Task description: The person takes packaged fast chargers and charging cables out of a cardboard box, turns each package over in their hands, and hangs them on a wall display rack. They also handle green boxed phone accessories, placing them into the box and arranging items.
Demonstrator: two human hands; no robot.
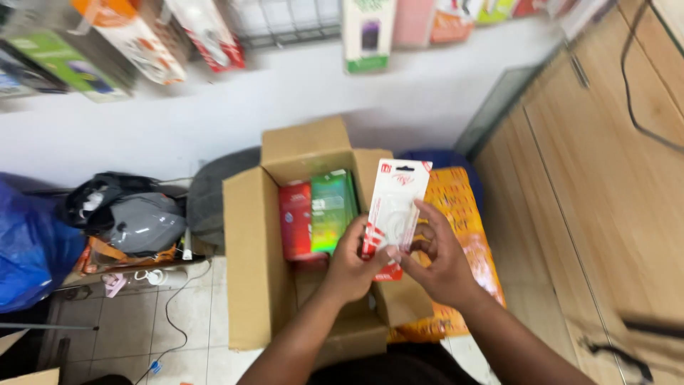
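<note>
White-and-red flat blister pack [396, 208] sits pinched between my left hand [354, 265] and right hand [440, 258], lifted above the open brown cardboard box [251, 242]. Red and green packets [318, 212], perhaps more, remain inside. Box rests on pale floor tiles [187, 321] beside a wooden cabinet [605, 185].

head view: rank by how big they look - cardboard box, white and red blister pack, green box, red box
1. cardboard box
2. white and red blister pack, though it is nearer the camera
3. green box and red box: look alike, partly hidden
</note>
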